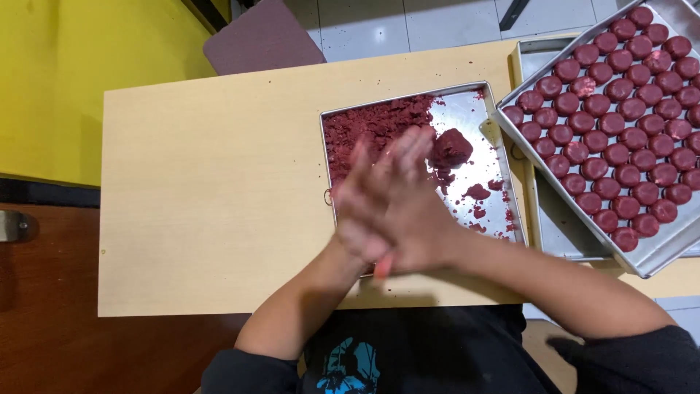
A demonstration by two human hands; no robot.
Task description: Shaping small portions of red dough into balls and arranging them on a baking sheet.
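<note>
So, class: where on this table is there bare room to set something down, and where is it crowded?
The widest free patch is the bare table, from its left edge to the dough tray. A narrower strip runs behind that tray to the far edge. The right side is crowded: the tray of red balls overlaps another tray, and both hands, left and right, press together over the dough tray.

Sleeves: we see dark sleeves pushed up above both elbows, forearms bare.
Shirt: we note a black top with a light blue printed graphic on the chest.
Left hand (364,208): bare, blurred.
Right hand (408,219): bare, no rings or watch visible.
</note>
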